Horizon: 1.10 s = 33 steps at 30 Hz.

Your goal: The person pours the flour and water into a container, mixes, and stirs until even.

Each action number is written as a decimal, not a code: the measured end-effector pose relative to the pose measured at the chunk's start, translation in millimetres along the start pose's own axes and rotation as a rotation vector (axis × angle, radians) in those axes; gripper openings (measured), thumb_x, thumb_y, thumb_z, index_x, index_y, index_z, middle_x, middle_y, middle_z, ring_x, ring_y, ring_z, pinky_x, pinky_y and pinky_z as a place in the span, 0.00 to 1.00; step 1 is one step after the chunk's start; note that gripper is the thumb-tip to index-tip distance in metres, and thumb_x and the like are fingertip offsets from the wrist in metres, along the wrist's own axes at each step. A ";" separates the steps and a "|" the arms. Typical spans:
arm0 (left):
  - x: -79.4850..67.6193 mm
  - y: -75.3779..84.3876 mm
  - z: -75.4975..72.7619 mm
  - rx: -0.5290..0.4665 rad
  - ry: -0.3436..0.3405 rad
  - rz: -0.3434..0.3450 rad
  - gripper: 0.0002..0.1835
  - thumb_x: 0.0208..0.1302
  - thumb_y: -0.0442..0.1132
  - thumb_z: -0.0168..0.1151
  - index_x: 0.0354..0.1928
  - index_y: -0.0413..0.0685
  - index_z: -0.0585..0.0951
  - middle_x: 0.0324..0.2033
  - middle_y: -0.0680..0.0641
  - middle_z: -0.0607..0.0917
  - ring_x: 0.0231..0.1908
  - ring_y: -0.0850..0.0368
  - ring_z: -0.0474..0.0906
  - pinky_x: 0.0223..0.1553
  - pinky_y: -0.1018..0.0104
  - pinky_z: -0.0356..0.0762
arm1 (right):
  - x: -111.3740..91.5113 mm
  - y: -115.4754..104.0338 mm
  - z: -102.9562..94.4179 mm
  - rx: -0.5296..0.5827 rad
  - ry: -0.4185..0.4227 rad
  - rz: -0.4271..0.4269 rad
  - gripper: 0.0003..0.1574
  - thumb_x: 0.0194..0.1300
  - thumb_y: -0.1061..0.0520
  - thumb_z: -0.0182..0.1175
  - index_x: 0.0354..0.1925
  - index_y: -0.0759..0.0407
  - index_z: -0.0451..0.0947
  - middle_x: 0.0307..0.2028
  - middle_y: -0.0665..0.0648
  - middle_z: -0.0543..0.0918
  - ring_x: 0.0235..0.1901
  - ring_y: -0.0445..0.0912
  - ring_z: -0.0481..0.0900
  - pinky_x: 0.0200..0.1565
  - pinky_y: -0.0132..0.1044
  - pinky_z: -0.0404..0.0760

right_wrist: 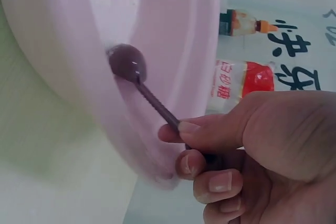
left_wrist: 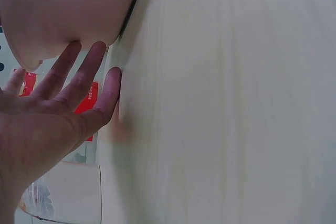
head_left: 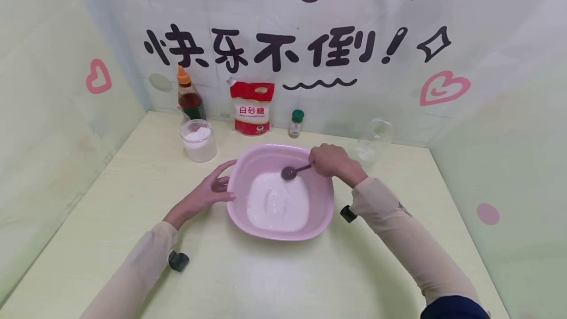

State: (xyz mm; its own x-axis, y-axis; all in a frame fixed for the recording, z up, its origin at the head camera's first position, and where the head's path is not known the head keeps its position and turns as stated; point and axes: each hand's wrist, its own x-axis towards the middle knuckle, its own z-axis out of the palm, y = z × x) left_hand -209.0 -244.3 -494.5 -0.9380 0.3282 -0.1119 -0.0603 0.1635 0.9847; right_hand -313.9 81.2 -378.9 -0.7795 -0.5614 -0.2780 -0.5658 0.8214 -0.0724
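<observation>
A pink plastic basin (head_left: 325,210) stands on the table with glossy white contents (head_left: 278,203) spread over its bottom. At its far right rim my right hand (head_left: 330,160) grips the thin handle of a dark brown spoon (right_wrist: 128,64), thumb and forefinger pinching it. The spoon's round bowl is inside the basin, at the far edge of the white contents. On the basin's left side, my left hand (head_left: 210,188) rests against the wall, its thumb at the rim. In the left wrist view, its fingers (left_wrist: 84,80) are extended and spread along the basin's outside.
Behind the basin, a red and white sugar bag (head_left: 251,108) stands by a small green-capped shaker (head_left: 296,123). To the left are a clear jar of white powder (head_left: 199,146) and an orange-capped sauce bottle (head_left: 190,96). A clear plastic container (head_left: 374,139) is at the back right.
</observation>
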 end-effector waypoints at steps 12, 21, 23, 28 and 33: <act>0.1 2.2 1.6 -0.008 0.006 -0.020 0.49 0.62 0.37 0.69 0.79 0.66 0.50 0.69 0.32 0.70 0.67 0.32 0.71 0.67 0.39 0.68 | 19.8 -38.0 12.0 0.060 -0.012 -0.131 0.15 0.71 0.63 0.56 0.47 0.56 0.88 0.33 0.53 0.85 0.33 0.47 0.76 0.36 0.35 0.73; -1.4 3.8 1.5 -0.009 0.001 -0.007 0.50 0.62 0.38 0.69 0.79 0.64 0.49 0.69 0.31 0.71 0.66 0.33 0.72 0.67 0.39 0.68 | -2.6 -57.7 18.3 0.039 -0.064 -0.301 0.12 0.68 0.61 0.62 0.46 0.53 0.88 0.38 0.50 0.90 0.32 0.42 0.77 0.38 0.31 0.75; -1.4 3.7 1.5 -0.009 0.002 -0.010 0.50 0.62 0.38 0.69 0.79 0.65 0.49 0.68 0.31 0.71 0.66 0.33 0.72 0.67 0.39 0.68 | -11.4 -58.9 18.4 0.077 -0.126 -0.309 0.11 0.68 0.61 0.62 0.46 0.53 0.88 0.38 0.50 0.89 0.34 0.43 0.77 0.39 0.32 0.77; -0.7 3.7 1.2 0.000 0.009 -0.025 0.49 0.63 0.37 0.68 0.79 0.66 0.50 0.69 0.32 0.71 0.66 0.33 0.71 0.67 0.39 0.68 | -27.7 -49.7 10.6 0.036 -0.239 -0.292 0.07 0.66 0.59 0.65 0.41 0.51 0.88 0.36 0.48 0.87 0.37 0.43 0.77 0.44 0.34 0.77; -1.0 4.1 0.5 0.014 0.002 -0.021 0.49 0.64 0.37 0.67 0.79 0.63 0.49 0.69 0.31 0.70 0.66 0.32 0.71 0.66 0.40 0.69 | -32.1 -29.5 -6.1 -0.041 -0.299 -0.176 0.03 0.64 0.61 0.64 0.35 0.53 0.83 0.31 0.51 0.81 0.34 0.44 0.74 0.36 0.33 0.75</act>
State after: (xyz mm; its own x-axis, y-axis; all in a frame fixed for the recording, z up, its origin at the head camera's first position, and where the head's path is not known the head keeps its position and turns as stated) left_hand -208.2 -243.5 -490.4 -0.9374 0.3224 -0.1318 -0.0749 0.1831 0.9802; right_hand -273.8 74.4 -362.0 -0.5592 -0.6342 -0.5339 -0.6995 0.7066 -0.1068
